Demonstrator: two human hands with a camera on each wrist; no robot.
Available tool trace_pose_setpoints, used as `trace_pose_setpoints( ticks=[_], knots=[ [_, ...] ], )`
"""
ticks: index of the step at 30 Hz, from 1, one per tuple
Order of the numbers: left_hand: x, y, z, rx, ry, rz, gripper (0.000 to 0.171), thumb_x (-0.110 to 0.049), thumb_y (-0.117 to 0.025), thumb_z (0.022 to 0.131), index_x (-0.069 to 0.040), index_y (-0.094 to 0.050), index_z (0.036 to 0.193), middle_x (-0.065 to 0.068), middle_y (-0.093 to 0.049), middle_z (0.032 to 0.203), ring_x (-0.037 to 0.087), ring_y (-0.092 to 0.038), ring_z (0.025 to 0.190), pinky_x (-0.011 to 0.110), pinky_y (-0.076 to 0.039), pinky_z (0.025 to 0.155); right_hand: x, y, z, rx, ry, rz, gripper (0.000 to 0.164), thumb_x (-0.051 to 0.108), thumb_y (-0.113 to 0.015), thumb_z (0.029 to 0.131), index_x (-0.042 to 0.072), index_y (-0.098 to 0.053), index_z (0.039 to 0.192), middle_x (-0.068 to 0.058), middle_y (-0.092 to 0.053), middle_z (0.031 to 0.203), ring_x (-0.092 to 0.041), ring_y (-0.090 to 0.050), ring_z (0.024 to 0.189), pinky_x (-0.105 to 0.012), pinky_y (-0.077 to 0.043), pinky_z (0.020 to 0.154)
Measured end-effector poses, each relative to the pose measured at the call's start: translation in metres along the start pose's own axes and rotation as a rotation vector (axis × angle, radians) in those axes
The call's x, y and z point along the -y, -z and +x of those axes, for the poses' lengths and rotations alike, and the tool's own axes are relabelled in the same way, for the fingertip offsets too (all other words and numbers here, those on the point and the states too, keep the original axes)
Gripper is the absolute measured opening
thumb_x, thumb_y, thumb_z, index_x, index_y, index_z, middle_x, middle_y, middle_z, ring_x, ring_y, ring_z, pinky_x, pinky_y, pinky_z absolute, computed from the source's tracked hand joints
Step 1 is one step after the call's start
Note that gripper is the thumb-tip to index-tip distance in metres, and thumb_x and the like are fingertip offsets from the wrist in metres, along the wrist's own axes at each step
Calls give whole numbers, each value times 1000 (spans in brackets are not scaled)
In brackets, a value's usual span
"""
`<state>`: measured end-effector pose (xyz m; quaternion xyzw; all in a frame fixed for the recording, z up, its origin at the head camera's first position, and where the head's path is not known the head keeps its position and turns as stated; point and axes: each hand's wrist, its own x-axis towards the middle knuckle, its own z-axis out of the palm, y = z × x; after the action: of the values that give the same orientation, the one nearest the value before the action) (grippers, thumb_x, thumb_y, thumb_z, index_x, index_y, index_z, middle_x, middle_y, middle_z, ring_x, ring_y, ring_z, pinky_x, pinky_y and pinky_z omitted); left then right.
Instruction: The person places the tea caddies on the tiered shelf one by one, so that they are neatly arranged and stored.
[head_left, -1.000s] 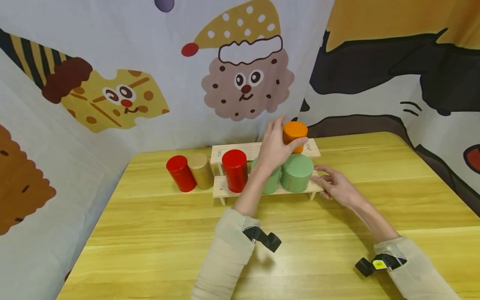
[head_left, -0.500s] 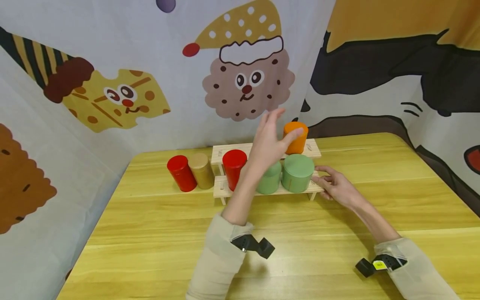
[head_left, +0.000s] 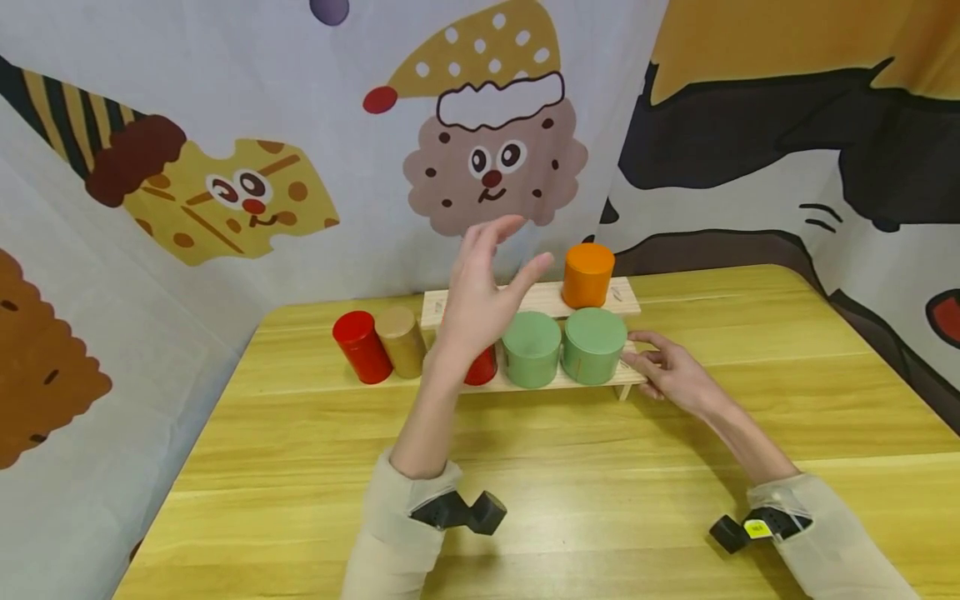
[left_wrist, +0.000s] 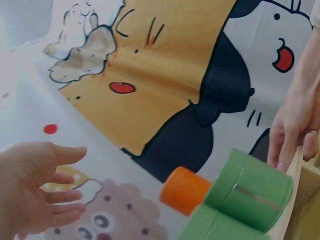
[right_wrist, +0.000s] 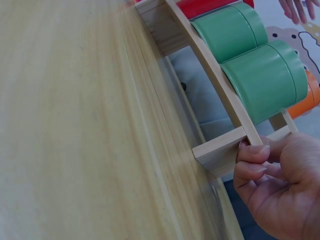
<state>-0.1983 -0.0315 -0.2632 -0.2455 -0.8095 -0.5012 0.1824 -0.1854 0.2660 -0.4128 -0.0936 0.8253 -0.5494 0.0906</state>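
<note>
A two-step wooden rack (head_left: 547, 297) stands at the table's back. My left hand (head_left: 476, 300) hovers over its left part, fingers spread and holding nothing. It partly hides a red canister (head_left: 482, 367) on the lower step. Beside that canister sit two green tins (head_left: 532, 350), and an orange tin (head_left: 588, 276) stands alone on the upper step's right side. With thumb and curled fingers, my right hand (right_wrist: 280, 182) pinches the right end of the lower step, near the rack's leg (right_wrist: 220, 150).
Left of the rack, another red canister (head_left: 363, 347) and a gold canister (head_left: 402, 342) stand side by side on the wooden table (head_left: 570, 492). A cloth with cartoon prints (head_left: 360, 192) hangs behind the table.
My left hand has let go of the orange tin and moved left, away from it. The orange tin stays on the upper step. My right hand keeps its hold on the rack.
</note>
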Motion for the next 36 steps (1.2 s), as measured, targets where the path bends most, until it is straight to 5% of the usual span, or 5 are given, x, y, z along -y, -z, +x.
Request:
trace_pose_setpoints(
  ticks=[9,19,36],
  knots=[
    [19,32,-21,-151,-128,-12,43,-17,-73,95,1,-59,132,14,-59,130,24,-52,121,38,-42,105,1,-1,0,4,-3,0,53,23,-54,106,-3,-35,148,-8,-51,70,-12,-44,53,-29,-39,48],
    [48,57,-39,-269,-133,-6,36,-11,-72,95,5,-63,126,17,-62,123,29,-58,115,43,-47,100,1,-1,0,-2,-1,-14,53,23,-54,106,-4,-35,147,-8,-51,69,-12,-44,53,-29,-40,49],
    [94,95,-61,-322,-30,163,33,-6,-72,93,8,-63,122,23,-60,120,34,-56,113,46,-46,98,-2,-1,0,-3,11,-20,53,23,-53,107,-4,-34,148,-9,-52,69,-12,-44,52,-29,-40,48]
  ],
)
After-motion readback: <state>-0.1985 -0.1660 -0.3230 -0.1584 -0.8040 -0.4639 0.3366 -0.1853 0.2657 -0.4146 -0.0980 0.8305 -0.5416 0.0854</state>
